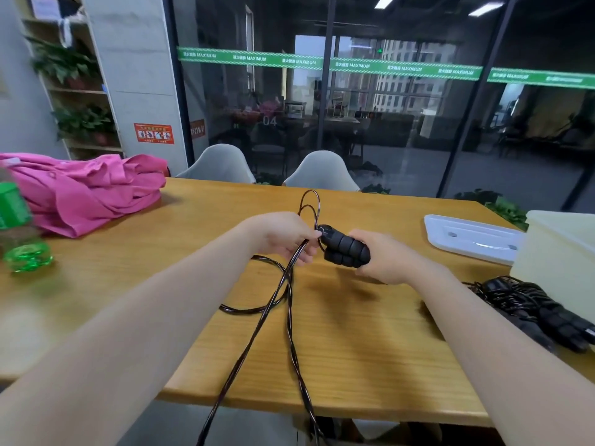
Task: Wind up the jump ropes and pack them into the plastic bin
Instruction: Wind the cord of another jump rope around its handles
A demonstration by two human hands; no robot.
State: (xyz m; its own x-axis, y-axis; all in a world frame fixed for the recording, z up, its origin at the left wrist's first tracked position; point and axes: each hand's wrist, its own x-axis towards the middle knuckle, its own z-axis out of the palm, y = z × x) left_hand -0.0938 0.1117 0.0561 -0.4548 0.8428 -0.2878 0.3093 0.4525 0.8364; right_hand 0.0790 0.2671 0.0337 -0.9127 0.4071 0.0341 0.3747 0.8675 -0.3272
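Observation:
My right hand (383, 260) grips the two black foam handles (346, 247) of a jump rope, held side by side above the wooden table (370, 333). My left hand (286, 236) pinches the dark cord (283, 284) just beside the handle ends. A loop of cord stands up behind my left hand; the rest trails across the table and drops off its front edge. A second jump rope (534, 307), wound into a bundle, lies at the right beside the pale plastic bin (557, 249).
The bin's white lid (470, 236) lies flat at the back right. A pink garment (83, 191) and a green bottle (19, 233) sit at the left. Two grey chairs (322, 172) stand behind the table, before a glass wall.

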